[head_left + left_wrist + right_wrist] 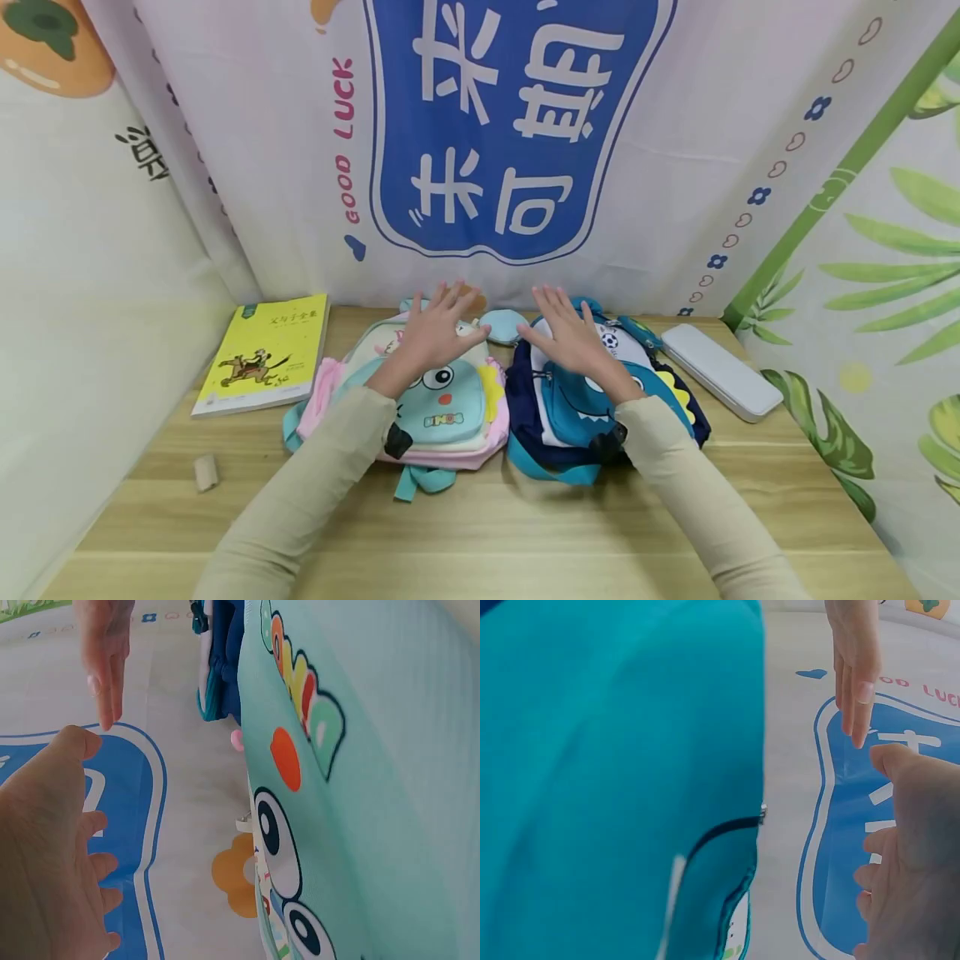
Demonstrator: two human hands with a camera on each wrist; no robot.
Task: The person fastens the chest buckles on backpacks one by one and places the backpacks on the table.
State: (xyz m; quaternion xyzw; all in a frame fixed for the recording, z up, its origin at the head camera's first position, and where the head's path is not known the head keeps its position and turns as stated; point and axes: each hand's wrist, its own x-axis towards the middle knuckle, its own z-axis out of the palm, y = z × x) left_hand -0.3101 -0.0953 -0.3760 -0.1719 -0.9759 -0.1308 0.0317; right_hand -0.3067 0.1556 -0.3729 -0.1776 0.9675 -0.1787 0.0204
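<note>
Two small children's backpacks lie side by side on the wooden table. In the head view my left hand [437, 332] is over the pink and mint backpack [450, 417], fingers straight and holding nothing. My right hand [566, 337] hovers with extended fingers over the navy and teal backpack [573, 408], holding nothing as well. The left wrist view shows the mint front with printed eyes close below my left hand [56, 847]. Teal fabric fills much of the right wrist view, beside my right hand [919, 847]. A light blue round pouch [503, 326] sits between the backpacks.
A yellow book [266, 354] lies at the left of the table [480, 542]. Nearer the front is a small beige block [206, 472]. A pale grey case [720, 371] lies at the right. Printed curtains [300, 167] hang behind the table.
</note>
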